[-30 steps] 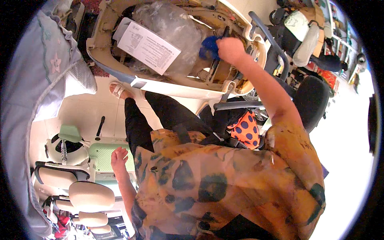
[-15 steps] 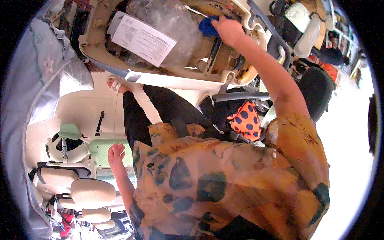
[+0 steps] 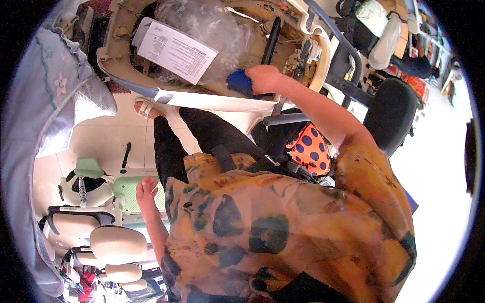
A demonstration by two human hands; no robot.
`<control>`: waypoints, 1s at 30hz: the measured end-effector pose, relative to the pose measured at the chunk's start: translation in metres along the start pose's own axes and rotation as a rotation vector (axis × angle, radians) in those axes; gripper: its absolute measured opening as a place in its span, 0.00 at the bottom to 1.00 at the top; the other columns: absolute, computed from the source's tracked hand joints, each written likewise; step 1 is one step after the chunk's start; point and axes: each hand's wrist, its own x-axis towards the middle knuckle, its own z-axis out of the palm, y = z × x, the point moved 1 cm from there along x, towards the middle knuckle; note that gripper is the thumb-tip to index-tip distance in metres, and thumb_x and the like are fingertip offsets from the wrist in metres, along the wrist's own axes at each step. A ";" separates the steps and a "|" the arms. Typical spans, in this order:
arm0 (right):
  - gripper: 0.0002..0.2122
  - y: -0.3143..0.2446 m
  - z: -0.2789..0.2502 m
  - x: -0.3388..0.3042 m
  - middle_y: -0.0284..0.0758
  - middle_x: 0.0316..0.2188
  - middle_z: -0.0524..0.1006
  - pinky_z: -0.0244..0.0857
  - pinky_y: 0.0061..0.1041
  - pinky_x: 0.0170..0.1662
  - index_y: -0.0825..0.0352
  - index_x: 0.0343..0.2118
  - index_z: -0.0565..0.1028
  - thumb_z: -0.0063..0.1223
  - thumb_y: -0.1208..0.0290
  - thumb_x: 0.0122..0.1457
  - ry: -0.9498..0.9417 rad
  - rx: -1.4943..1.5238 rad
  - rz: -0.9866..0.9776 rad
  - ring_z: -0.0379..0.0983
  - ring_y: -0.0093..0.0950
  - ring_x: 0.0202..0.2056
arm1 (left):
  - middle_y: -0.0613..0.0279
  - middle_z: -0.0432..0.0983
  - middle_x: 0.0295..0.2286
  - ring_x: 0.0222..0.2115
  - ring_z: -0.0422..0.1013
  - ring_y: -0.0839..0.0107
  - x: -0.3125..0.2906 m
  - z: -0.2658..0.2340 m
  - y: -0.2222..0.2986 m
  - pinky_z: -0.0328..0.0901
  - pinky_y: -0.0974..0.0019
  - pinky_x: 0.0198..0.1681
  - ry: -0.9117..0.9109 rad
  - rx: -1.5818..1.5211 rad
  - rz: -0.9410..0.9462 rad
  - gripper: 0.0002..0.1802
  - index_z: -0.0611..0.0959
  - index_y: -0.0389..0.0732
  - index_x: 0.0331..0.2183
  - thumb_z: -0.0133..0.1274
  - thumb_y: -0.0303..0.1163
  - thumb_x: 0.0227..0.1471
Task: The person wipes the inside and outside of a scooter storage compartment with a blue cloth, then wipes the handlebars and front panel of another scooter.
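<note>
1. Right hand (image 3: 265, 80), at 12 o'clock: fingers clamped on a blue cloth (image 3: 238, 82), which sits at the hand's 9 o'clock, by the cream shell's (image 3: 217, 100) near wall.
2. Left hand (image 3: 147, 189), at 8 o'clock: empty, fingers loosely curled.
3. White box (image 3: 178, 51), at 11 o'clock: tilted against clear plastic wrap (image 3: 217, 38) in the shell, with rows of small dark print and a line-drawn panel.

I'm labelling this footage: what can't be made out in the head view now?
All in the head view:
Gripped part of the blue cloth: hidden by the right hand.
Far side of the cream shell: cut off by the top edge.
Whatever lies beneath the white box: hidden by it.
</note>
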 end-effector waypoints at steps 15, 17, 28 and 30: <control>0.12 -0.007 -0.001 0.015 0.47 0.27 0.77 0.71 0.41 0.30 0.66 0.33 0.77 0.48 0.74 0.43 0.084 -0.076 -0.354 0.76 0.38 0.32 | 0.57 0.72 0.40 0.40 0.70 0.70 -0.009 -0.004 0.010 0.63 0.68 0.43 0.009 -0.009 0.025 0.20 0.72 0.37 0.44 0.42 0.42 0.58; 0.18 -0.013 -0.010 0.019 0.44 0.25 0.76 0.69 0.37 0.36 0.64 0.38 0.76 0.49 0.77 0.39 -0.197 0.139 -0.060 0.74 0.39 0.35 | 0.57 0.72 0.39 0.41 0.70 0.70 -0.012 -0.006 0.012 0.63 0.68 0.43 0.018 -0.017 0.026 0.20 0.72 0.38 0.44 0.42 0.43 0.58; 0.19 -0.023 0.001 0.001 0.41 0.36 0.77 0.66 0.39 0.42 0.59 0.45 0.74 0.50 0.62 0.48 -0.092 -0.023 -0.263 0.72 0.42 0.40 | 0.57 0.72 0.39 0.40 0.70 0.70 -0.006 -0.011 -0.012 0.64 0.69 0.42 0.036 -0.045 -0.005 0.20 0.71 0.37 0.44 0.41 0.42 0.58; 0.18 -0.039 0.020 0.034 0.40 0.36 0.77 0.66 0.36 0.41 0.60 0.44 0.74 0.51 0.64 0.49 -0.171 0.048 -0.323 0.73 0.37 0.39 | 0.57 0.72 0.39 0.40 0.70 0.70 -0.008 -0.004 -0.004 0.64 0.69 0.41 0.016 -0.044 0.010 0.20 0.71 0.36 0.44 0.41 0.42 0.59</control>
